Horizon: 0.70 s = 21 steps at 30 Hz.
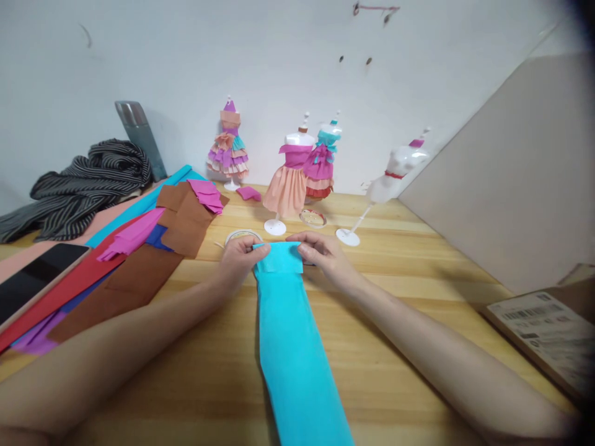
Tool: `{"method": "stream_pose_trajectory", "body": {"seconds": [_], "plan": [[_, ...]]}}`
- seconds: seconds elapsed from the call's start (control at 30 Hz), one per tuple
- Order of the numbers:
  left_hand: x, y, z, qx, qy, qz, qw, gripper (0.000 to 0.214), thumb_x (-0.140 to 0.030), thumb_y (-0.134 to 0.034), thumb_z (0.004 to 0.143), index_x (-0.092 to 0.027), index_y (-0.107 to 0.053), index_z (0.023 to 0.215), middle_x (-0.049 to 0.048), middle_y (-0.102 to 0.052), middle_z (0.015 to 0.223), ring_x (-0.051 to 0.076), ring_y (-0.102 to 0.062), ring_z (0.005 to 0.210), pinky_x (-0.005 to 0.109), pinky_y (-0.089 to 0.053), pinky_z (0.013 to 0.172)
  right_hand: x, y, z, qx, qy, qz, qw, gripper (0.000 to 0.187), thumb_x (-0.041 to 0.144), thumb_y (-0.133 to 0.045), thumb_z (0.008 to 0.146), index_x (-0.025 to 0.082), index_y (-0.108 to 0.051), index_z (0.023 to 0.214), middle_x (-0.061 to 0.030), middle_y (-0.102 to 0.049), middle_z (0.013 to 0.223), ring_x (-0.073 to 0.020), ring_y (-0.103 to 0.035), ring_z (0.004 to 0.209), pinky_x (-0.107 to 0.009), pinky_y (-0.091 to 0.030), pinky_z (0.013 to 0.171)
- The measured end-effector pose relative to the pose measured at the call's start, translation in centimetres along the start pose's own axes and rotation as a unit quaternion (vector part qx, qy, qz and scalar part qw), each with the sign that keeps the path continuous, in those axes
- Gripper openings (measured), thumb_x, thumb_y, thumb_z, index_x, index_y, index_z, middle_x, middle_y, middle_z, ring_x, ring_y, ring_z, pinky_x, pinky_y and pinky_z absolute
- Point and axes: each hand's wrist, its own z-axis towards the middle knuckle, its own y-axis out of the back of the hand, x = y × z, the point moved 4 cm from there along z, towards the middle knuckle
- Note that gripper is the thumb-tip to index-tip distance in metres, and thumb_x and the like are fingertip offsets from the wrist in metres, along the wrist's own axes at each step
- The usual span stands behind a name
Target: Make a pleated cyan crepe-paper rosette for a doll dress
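Note:
A long turquoise strip of crepe paper [297,353] runs from the near edge of the view up to my hands, its far end folded over into a short flap. My left hand [242,257] pinches the left corner of that fold between thumb and fingers. At the right corner, my right hand [325,254] grips the fold the same way. Just beyond my hands stands a small dress form [288,179] in a pink top and peach skirt. A roll of tape [243,235] lies partly hidden behind my left hand.
Stacked coloured paper sheets [139,272] and a phone [37,279] lie at left, with a striped cloth [93,186] and a bottle [142,136] behind. Two more dressed forms, a bare white dress form [393,176] and a clear ring [313,218] stand or lie farther back. A cardboard box [548,334] is at right.

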Motion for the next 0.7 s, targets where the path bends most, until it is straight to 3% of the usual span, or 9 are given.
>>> {"method": "stream_pose_trajectory", "body": {"seconds": [0.27,0.47,0.6,0.7], "plan": [[0.39,-0.12,0.21,0.010,0.018,0.001,1.000,0.030,-0.038,-0.075,0.061,-0.014,-0.057,0.058,-0.0053,-0.044,0.048,0.006,-0.038,0.046,0.020,-0.029,0.044,-0.75,0.36,0.27,-0.017,-0.025,0.002,1.000,0.039,0.050,-0.077,0.063,0.016,-0.059,0.057,0.0040,-0.051,0.048,-0.0079,-0.041,0.045,-0.024,-0.033,0.047],[0.49,-0.04,0.44,0.003,0.025,-0.001,1.000,0.029,-0.038,-0.075,0.058,-0.013,-0.062,0.061,-0.0051,-0.046,0.048,0.006,-0.039,0.045,0.019,-0.030,0.044,-0.52,0.31,0.08,-0.011,-0.033,0.024,0.999,0.038,0.052,-0.076,0.064,0.016,-0.065,0.070,0.0017,-0.058,0.057,-0.0103,-0.049,0.051,-0.025,-0.038,0.051],[0.42,-0.29,0.47,0.020,0.015,0.008,1.000,0.027,-0.037,-0.074,0.059,-0.012,-0.065,0.064,-0.0041,-0.050,0.049,0.006,-0.040,0.045,0.019,-0.030,0.044,-0.28,0.13,-0.07,-0.021,0.006,-0.035,0.999,0.033,0.045,-0.072,0.069,0.017,-0.070,0.086,-0.0024,-0.067,0.075,-0.0145,-0.057,0.065,-0.027,-0.042,0.058],[0.49,-0.65,0.35,0.044,0.016,0.015,0.999,0.027,-0.037,-0.074,0.059,-0.012,-0.066,0.066,-0.0042,-0.051,0.049,0.006,-0.039,0.044,0.019,-0.029,0.043,-0.47,-0.11,-0.03,-0.037,0.031,-0.079,0.996,0.026,0.038,-0.071,0.068,0.017,-0.071,0.082,-0.0022,-0.068,0.074,-0.0146,-0.057,0.064,-0.027,-0.043,0.060]]}}
